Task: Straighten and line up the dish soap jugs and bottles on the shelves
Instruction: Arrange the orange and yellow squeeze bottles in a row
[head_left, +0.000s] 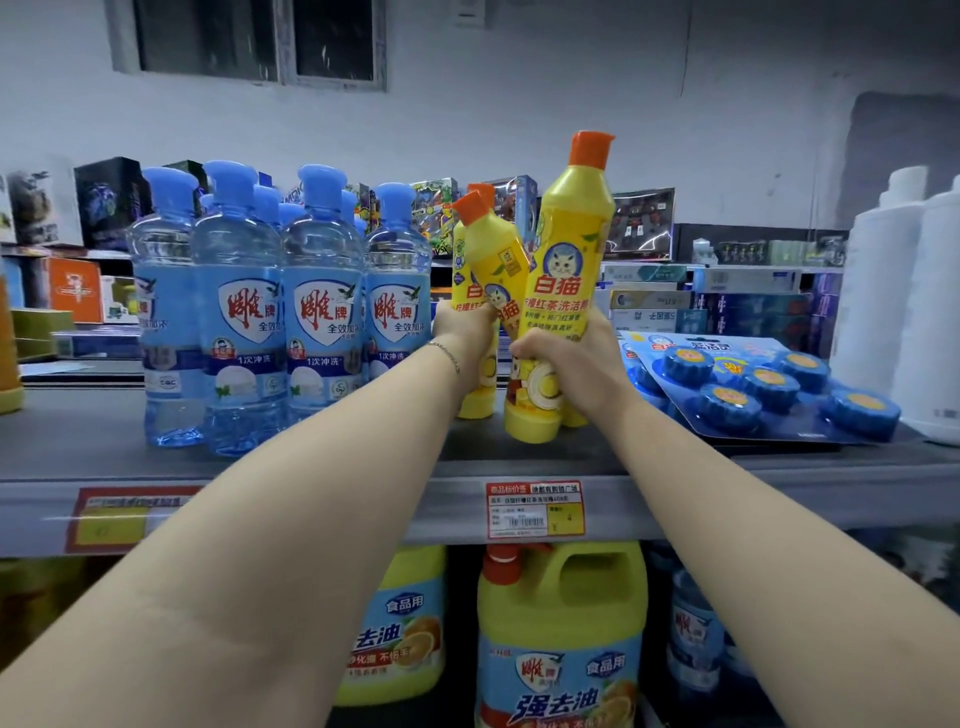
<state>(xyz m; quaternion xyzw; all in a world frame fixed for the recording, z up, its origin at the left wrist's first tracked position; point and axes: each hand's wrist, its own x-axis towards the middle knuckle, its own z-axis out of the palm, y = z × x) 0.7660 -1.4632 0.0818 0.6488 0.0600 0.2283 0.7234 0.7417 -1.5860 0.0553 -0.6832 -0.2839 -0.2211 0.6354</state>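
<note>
Yellow front bottle (566, 249), tilted, sits gripped in the right hand (563, 358); the left hand (462, 338) grips the rear bottle (460, 283). Mid-straightening, I judge; next, set both upright, aligned.

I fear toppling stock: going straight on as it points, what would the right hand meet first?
Right hand, gripping the tall yellow bottle, would likely meet the tilted yellow bottle just beyond it; depth unclear.

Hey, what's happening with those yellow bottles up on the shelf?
A person is tidying a shop shelf. The left hand and the right hand each grip yellow dish soap bottles, which lean against one another and are not yet upright. The blue-capped bottles stand upright to their left.
</note>
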